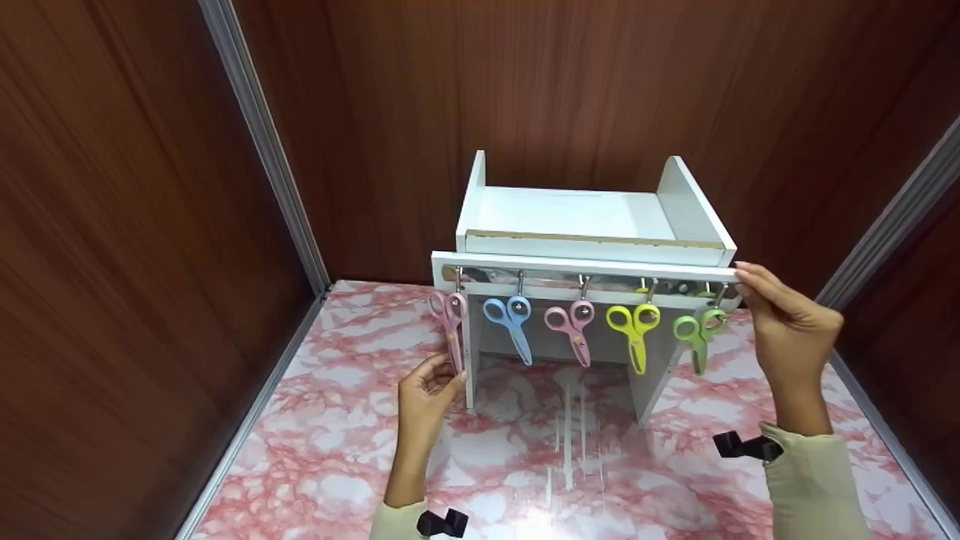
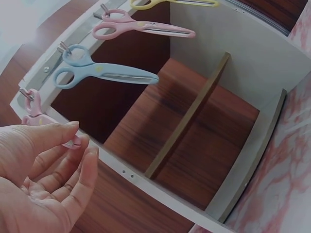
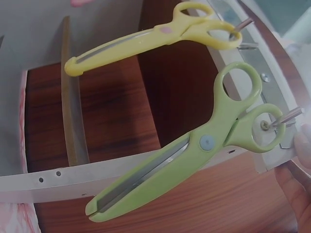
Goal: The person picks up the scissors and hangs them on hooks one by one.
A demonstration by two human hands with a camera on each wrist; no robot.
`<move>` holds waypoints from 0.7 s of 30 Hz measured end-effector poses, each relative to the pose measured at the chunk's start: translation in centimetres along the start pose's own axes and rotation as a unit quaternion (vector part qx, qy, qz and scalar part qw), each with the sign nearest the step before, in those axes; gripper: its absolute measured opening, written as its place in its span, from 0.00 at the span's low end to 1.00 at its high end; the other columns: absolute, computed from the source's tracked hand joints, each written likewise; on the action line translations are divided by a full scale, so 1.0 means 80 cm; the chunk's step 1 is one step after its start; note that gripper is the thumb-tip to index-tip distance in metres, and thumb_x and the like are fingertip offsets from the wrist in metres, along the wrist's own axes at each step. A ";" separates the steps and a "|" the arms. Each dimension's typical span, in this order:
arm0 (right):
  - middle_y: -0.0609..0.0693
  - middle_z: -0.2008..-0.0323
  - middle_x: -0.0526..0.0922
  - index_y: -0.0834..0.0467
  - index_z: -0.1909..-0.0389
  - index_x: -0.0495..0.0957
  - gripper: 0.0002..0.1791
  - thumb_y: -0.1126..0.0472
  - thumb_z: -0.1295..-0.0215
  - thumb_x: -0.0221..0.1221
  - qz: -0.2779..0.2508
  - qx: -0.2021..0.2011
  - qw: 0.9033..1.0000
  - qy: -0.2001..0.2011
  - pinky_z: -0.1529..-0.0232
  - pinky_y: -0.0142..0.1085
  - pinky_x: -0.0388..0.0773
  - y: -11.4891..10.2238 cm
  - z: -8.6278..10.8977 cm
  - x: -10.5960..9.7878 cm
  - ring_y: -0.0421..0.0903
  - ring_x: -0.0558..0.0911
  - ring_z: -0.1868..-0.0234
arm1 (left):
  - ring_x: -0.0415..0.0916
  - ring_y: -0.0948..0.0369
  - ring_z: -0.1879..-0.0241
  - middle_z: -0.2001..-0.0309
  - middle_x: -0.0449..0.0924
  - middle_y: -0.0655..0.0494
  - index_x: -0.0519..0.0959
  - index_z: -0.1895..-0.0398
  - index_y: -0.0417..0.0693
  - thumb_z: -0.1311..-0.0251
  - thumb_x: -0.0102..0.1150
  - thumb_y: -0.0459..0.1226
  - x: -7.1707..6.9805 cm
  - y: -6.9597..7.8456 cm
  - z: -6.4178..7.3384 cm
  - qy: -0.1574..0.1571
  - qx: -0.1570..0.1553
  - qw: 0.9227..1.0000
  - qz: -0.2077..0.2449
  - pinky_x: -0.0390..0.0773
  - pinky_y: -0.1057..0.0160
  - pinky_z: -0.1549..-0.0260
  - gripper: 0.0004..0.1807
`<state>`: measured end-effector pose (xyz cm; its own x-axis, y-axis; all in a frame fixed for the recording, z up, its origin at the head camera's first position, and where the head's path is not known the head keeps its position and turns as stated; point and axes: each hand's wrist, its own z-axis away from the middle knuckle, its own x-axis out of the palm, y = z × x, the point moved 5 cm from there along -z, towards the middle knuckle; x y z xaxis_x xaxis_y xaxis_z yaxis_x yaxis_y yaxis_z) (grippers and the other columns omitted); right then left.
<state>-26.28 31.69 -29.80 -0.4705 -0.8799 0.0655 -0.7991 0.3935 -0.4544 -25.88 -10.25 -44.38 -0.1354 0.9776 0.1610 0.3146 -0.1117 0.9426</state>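
Several child's scissors hang by one finger loop from metal hooks along a white rail [image 1: 585, 266]. At the left end, my left hand [image 1: 424, 397] pinches the blade tip of a pink pair of scissors [image 1: 451, 330] between thumb and fingers; its loop stays on the hook. To its right hang blue scissors [image 1: 513, 322], a second pink pair [image 1: 576, 337], yellow scissors [image 1: 636, 341] and green scissors [image 1: 699, 345]. My right hand [image 1: 795, 330] grips the rail's right end, thumb and fingers around its edge, beside the green scissors [image 3: 209, 141].
Behind the rail stands a white shelf unit [image 1: 705, 202] with raised sides and a crossbar [image 2: 189, 116] low at its back. It rests on a red-and-white marbled surface [image 1: 337, 420]. Brown wood-grain panels [image 1: 570, 90] with metal edge strips enclose the space.
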 end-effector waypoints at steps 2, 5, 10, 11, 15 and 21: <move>0.70 0.62 0.82 0.74 0.67 0.82 0.11 0.84 0.54 0.63 0.001 -0.001 1.000 -0.001 0.52 0.35 0.80 0.000 0.000 0.000 0.59 0.82 0.56 | 0.78 0.46 0.65 0.63 0.79 0.34 0.78 0.54 0.30 0.48 0.64 0.23 0.001 -0.003 0.000 -0.001 -0.003 1.000 -0.001 0.82 0.65 0.68 0.16; 0.69 0.62 0.82 0.74 0.67 0.82 0.11 0.84 0.54 0.62 0.003 -0.002 1.000 -0.003 0.52 0.35 0.80 -0.001 0.000 0.000 0.58 0.83 0.56 | 0.78 0.47 0.66 0.63 0.79 0.33 0.77 0.54 0.30 0.48 0.64 0.24 0.002 -0.007 -0.001 -0.003 -0.007 1.000 0.000 0.82 0.64 0.69 0.16; 0.69 0.62 0.82 0.74 0.67 0.82 0.11 0.84 0.53 0.62 0.001 -0.002 1.000 -0.001 0.52 0.35 0.80 -0.001 0.000 0.000 0.58 0.83 0.56 | 0.79 0.47 0.66 0.63 0.79 0.33 0.77 0.55 0.29 0.48 0.64 0.24 0.004 -0.013 -0.004 -0.007 -0.015 1.000 0.006 0.83 0.63 0.73 0.16; 0.69 0.62 0.82 0.74 0.67 0.82 0.11 0.84 0.53 0.62 0.003 -0.002 1.000 -0.001 0.52 0.35 0.80 -0.001 0.000 0.000 0.58 0.82 0.56 | 0.79 0.47 0.67 0.63 0.79 0.34 0.77 0.54 0.29 0.48 0.64 0.24 0.004 -0.014 -0.004 -0.007 -0.020 1.000 0.007 0.83 0.62 0.74 0.16; 0.69 0.62 0.82 0.73 0.66 0.83 0.11 0.84 0.53 0.62 0.005 -0.003 1.000 -0.002 0.52 0.35 0.80 -0.001 0.000 0.001 0.58 0.82 0.56 | 0.79 0.51 0.67 0.62 0.79 0.36 0.77 0.53 0.30 0.47 0.64 0.25 0.005 -0.020 -0.005 -0.010 -0.040 0.999 0.012 0.82 0.65 0.75 0.17; 0.70 0.62 0.81 0.74 0.67 0.83 0.12 0.85 0.54 0.62 0.003 -0.004 1.000 -0.003 0.52 0.35 0.80 -0.001 0.000 0.000 0.59 0.82 0.56 | 0.79 0.50 0.65 0.60 0.78 0.38 0.76 0.51 0.30 0.45 0.64 0.28 0.008 -0.024 -0.007 -0.031 -0.047 0.998 0.014 0.83 0.65 0.73 0.18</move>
<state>-26.21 31.65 -29.76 -0.4736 -0.8788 0.0577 -0.7992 0.4013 -0.4474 -27.09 -9.47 -45.95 -0.0674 0.9827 0.1726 0.2274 -0.1533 0.9617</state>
